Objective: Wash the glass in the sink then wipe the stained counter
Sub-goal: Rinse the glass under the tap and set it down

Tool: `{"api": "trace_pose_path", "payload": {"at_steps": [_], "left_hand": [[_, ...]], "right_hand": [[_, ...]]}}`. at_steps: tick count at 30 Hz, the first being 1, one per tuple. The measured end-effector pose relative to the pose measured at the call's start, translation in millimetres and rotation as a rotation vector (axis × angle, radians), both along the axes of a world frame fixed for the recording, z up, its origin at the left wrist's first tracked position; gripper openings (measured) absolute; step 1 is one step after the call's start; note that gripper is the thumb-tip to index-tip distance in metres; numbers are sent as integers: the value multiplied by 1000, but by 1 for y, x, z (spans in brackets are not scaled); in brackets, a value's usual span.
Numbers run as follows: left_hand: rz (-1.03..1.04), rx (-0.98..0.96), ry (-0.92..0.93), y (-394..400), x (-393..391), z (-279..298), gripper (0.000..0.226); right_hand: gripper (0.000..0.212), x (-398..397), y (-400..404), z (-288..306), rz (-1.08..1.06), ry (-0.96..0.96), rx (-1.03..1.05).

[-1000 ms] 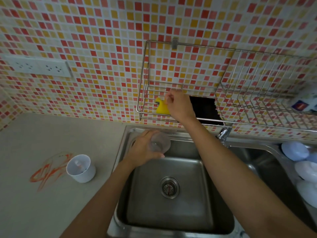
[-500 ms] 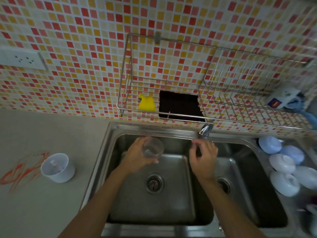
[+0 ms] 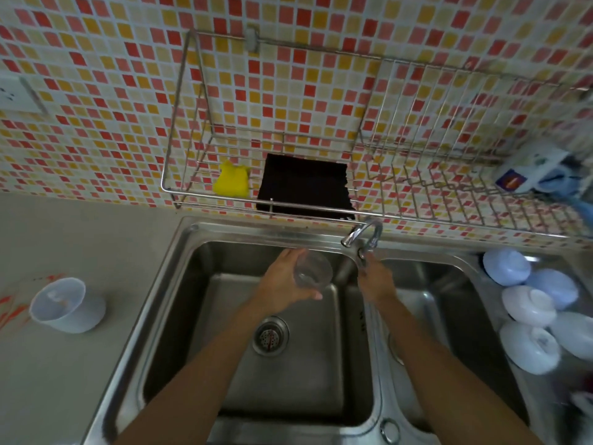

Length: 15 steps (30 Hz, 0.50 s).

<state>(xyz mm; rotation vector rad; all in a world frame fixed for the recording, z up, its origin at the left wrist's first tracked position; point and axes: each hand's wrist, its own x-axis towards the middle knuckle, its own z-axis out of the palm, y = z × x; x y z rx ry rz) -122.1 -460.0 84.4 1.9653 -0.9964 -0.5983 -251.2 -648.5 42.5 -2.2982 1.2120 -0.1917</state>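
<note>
A kitchen counter and double sink are seen from above, against a wall of red, orange and cream mosaic tiles.

At the far left, an orange-red stain (image 3: pixel 12 311) is smeared on the grey counter (image 3: pixel 80 239), with a white cup (image 3: pixel 65 306) standing just beside it. Above the sink, a wire rack (image 3: pixel 321 175) is fixed to the wall; a yellow sponge (image 3: pixel 231 180) and a black cloth (image 3: pixel 305 186) are held in it.

Over the back of the left sink basin (image 3: pixel 288 374), a clear glass (image 3: pixel 313 269) is gripped by the left hand (image 3: pixel 284 279), fingers wrapped around its side, the mouth tilted toward the tap (image 3: pixel 361 232). The spout is just above and to the right of the glass. No running water can be made out.

The right hand (image 3: pixel 373 277) is reached up to the base of the tap, over the divider between the basins; its fingertips seem to touch the handle there, but whether they are closed around it cannot be told. Both forearms are stretched forward from the lower edge of the view.

White and pale blue bowls (image 3: pixel 529 316) are stacked upside down at the far right.

The washing step appears to be just starting: the water is probably about to be turned on. Next, the glass would need to be held under the spout. The stain is not yet wiped.
</note>
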Motion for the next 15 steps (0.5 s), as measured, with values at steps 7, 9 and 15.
{"api": "trace_pose_path", "payload": {"at_steps": [7,9,15], "left_hand": [[-9,3,23,-23,-15,3,89],[-18,4,19,-28,-16,3,91],[7,-11,58,-31,-27,4,93]], "right_hand": [[43,2,-7,-14,173,45,2],[46,4,-15,-17,185,64,17],[55,0,-25,-30,221,51,7]]}}
